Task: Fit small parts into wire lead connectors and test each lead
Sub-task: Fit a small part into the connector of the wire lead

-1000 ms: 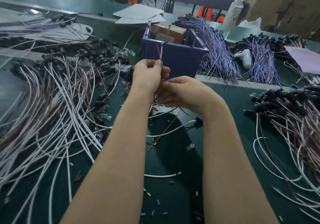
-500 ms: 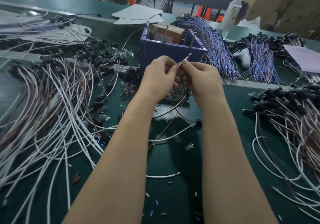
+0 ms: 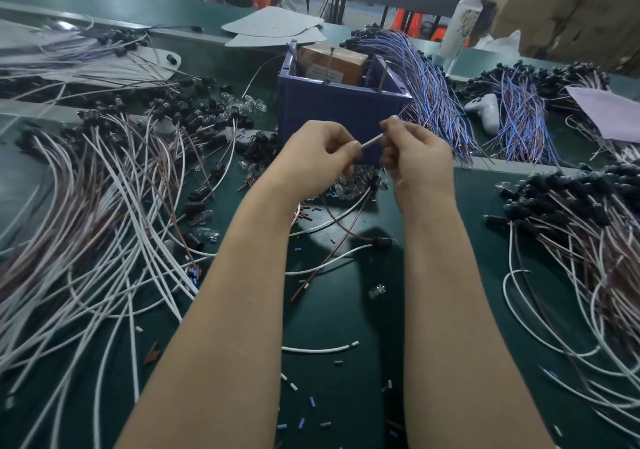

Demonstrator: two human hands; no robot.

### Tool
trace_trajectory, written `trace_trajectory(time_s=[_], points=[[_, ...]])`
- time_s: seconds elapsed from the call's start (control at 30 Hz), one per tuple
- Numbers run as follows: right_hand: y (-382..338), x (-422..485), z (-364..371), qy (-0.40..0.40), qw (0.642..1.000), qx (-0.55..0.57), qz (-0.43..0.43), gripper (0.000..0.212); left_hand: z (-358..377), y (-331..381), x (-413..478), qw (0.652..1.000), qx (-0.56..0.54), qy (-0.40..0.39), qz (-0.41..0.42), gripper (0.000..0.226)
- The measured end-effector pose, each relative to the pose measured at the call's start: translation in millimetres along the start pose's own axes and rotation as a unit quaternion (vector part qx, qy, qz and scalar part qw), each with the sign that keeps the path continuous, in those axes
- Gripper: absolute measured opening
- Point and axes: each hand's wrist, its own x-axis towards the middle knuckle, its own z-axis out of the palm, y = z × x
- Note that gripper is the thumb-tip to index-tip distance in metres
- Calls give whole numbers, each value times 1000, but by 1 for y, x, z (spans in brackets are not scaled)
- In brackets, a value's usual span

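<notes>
Wire leads [image 3: 86, 223] in white and brown sprawl in a broad heap over the left of the frame, lying on the green bench [image 3: 346, 396]. A second heap [image 3: 595, 275] fills the right edge, its black connectors [image 3: 554, 199] bunched at the upper end. Two bare forearms [image 3: 225, 310] reach up from the lower edge to the centre. Behind them, upper centre, stands a blue bin [image 3: 339, 116] with a brown cardboard box [image 3: 332, 64] inside it. Right of the bin lie two bundles of blue and purple wires [image 3: 429, 81], one just beside the bin, the other [image 3: 519, 119] further right, with a white handheld controller [image 3: 486, 112] between them. A white bottle [image 3: 462, 22] stands beyond, at the upper right.

The left hand [image 3: 315, 161] and the right hand [image 3: 419, 161] are raised in front of the bin, both with fingers curled. Between them runs a short stretch of white lead [image 3: 372, 142], tilted up to the right: the left hand pinches its lower end, the right hand pinches its upper end. Whether the wires trailing below the hands belong to it cannot be told.

Below the hands a loose lead [image 3: 381, 242], black connector at its right end, rests on the bench, a clear bulb [image 3: 377, 290] just below it. More clear bulbs [image 3: 349, 185] are piled under the hands. A short white offcut [image 3: 318, 348] lies lower centre, and tiny blue and brown sleeve bits [image 3: 301, 422] are scattered near the lower edge.
</notes>
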Motion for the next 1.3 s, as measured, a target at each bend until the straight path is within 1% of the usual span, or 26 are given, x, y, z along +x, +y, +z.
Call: trace_trajectory(time_s=[0.07,0.1,0.13,0.2,0.27,0.33,0.37,0.4,0.47,0.53,0.57,0.63,0.7,0.73,0.83,0.9,1.07,1.17,1.3], points=[[0,4,-11,47,998,27,17,22,-6,-4,0,1000,-12,11,-12,19],[2,5,-14,55,998,5,20,23,-9,-6,1,999,-27,36,-17,20],[5,4,-13,49,998,-45,19,24,-9,-7,2,997,-42,68,-21,20],[14,0,-4,4,985,-173,14,29,-7,-5,4,991,-65,112,-22,20],[19,-2,6,-40,962,-268,27,36,-3,-2,4,990,-76,112,-21,20],[15,-3,9,-60,944,-322,36,38,-2,-2,4,991,-70,111,-22,18],[11,-4,8,-71,942,-326,31,36,-3,-2,4,991,-65,112,-23,17],[7,-4,7,-95,944,-316,25,32,-3,-3,5,992,-60,112,-24,16],[-3,-9,7,-185,944,-271,26,20,-3,-3,5,992,-53,112,-27,14],[-9,-14,9,-279,923,-259,50,12,-4,-2,6,991,-55,121,-34,15],[-10,-15,11,-314,910,-264,64,12,-5,-1,7,989,-61,130,-36,17],[-10,-19,14,-353,889,-281,75,13,-5,-1,9,985,-70,154,-39,19],[-10,-20,16,-354,884,-300,67,15,-6,-1,12,980,-60,183,-44,15],[-10,-21,17,-348,886,-299,63,16,-6,-2,13,978,-43,199,-46,15],[-10,-21,20,-316,911,-253,83,19,-7,-5,17,971,21,231,-52,16],[-10,-19,21,-287,924,-232,95,21,-7,-7,19,969,30,241,-55,17],[-12,-14,21,-231,943,-224,90,16,-2,-4,28,959,-50,272,-63,11],[-14,-10,19,-191,952,-222,89,18,1,-8,33,952,-76,286,-75,10],[-12,-8,16,-179,935,-300,62,23,6,-10,38,950,-104,284,-79,11]])
